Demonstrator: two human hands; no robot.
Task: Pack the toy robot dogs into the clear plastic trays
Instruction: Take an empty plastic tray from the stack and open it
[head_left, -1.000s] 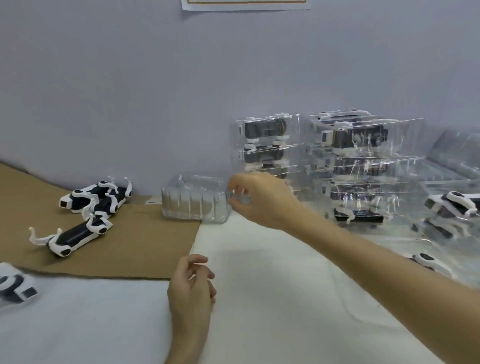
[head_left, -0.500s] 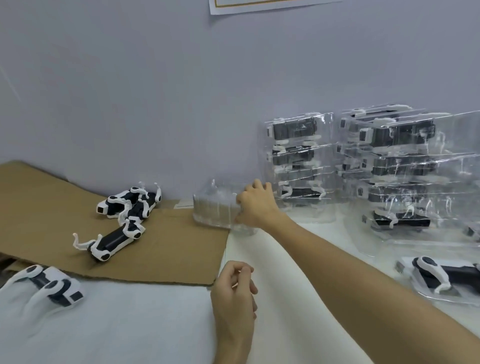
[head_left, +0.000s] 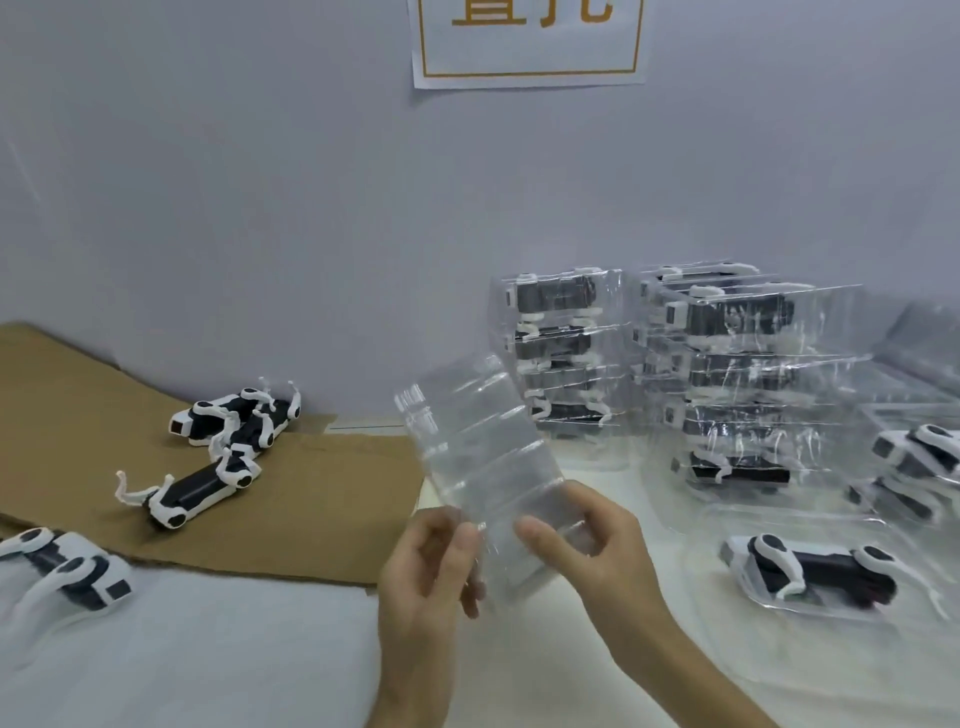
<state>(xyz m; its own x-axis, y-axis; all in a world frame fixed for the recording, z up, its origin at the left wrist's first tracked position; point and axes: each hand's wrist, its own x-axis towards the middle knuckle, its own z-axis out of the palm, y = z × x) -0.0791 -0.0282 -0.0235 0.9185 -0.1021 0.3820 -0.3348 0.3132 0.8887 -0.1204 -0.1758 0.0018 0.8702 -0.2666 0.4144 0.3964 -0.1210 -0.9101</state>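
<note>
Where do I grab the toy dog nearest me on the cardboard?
Take the toy dog by its black trunk, pinched across the middle, coming from above: it lies flat on the cardboard, and its thin white legs, sticking out at the left end, look spindly.

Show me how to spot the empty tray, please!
Look at the white table, in front of the stacks of packed trays by the wall. Near the middle, the left hand and right hand hold one clear plastic tray up, tilted. Every neighbour holds a black-and-white toy robot dog; this one is empty.
</note>
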